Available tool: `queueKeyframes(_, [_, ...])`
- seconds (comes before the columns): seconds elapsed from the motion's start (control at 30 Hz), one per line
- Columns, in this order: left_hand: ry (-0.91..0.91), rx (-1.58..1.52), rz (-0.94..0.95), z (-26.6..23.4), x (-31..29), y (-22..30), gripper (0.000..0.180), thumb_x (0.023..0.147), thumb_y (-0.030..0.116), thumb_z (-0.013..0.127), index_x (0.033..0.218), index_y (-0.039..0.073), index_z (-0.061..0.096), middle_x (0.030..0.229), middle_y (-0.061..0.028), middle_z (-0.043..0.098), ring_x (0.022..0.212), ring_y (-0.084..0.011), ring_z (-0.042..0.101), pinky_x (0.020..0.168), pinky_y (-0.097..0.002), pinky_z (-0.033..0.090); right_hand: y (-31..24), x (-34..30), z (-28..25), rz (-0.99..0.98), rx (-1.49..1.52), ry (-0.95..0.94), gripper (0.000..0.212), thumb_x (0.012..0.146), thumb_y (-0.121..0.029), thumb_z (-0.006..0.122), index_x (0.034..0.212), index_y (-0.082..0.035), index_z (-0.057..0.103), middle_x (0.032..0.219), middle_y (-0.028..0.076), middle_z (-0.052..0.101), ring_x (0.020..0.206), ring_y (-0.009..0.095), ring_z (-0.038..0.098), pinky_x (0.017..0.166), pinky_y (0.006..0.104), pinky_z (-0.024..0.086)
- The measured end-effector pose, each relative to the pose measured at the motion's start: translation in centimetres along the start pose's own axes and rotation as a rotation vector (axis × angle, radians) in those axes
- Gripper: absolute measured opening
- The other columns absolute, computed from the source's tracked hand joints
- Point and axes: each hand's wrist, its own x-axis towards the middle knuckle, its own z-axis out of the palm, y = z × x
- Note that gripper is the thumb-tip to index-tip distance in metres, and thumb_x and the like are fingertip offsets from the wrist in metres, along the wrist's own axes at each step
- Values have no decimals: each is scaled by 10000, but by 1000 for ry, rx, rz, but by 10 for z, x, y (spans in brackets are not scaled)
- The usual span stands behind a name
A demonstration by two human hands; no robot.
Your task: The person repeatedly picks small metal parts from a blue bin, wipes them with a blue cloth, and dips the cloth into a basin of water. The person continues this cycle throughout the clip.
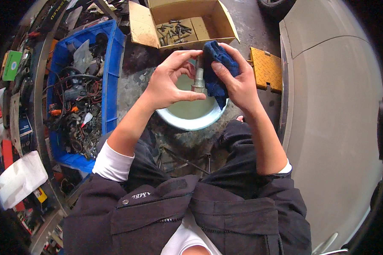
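Bolt (199,75) between both hands (162,85)

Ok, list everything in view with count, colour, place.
Bolt: 1, grey, in the left hand
Cloth: 1, blue, in the right hand
Basin: 1, white, beneath the hands
Cardboard box: 1, brown, beyond the basin
Loose bolts: several, dark, inside the box
Crate: 1, blue, left
Cables and parts: uncountable, mixed, in the crate
Shelf clutter: uncountable, mixed, far left
Textured plate: 1, yellow, right of the basin
Vehicle body: 1, pale, right side
Tyre: 1, black, top right
Jacket: 1, dark, bottom
Hands and forearms: 2 each, bare, centre
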Motion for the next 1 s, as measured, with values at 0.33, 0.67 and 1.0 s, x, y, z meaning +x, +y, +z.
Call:
queueKeyframes(0.33, [121,-377,-74,-13,-3,2,929,659,168,979,1455,-33,544,1372,-72,555,1237,-184,570,1132,-340,433,-10,0,-11,-112,-66,-355,469,921,-224,790,1330,-48,645,1183,82,703,1089,159,648,981,344,524])
queueKeyframes(0.67, [251,-134,-44,-15,0,-10,910,648,395,963,1399,15,616,1273,-47,605,1169,-159,572,1028,-319,423,4,-14,17,48,72,-250,507,936,-286,787,1350,-44,622,1199,107,687,1121,188,638,1018,357,492])
queueKeyframes(1.0, [211,-3,20,-2,-1,-9,878,660,393,957,1377,12,621,1182,-29,603,1089,-140,567,988,-300,432,1,-6,15,177,188,-90,439,961,-242,759,1322,-45,607,1095,65,686,977,125,646,868,310,553])
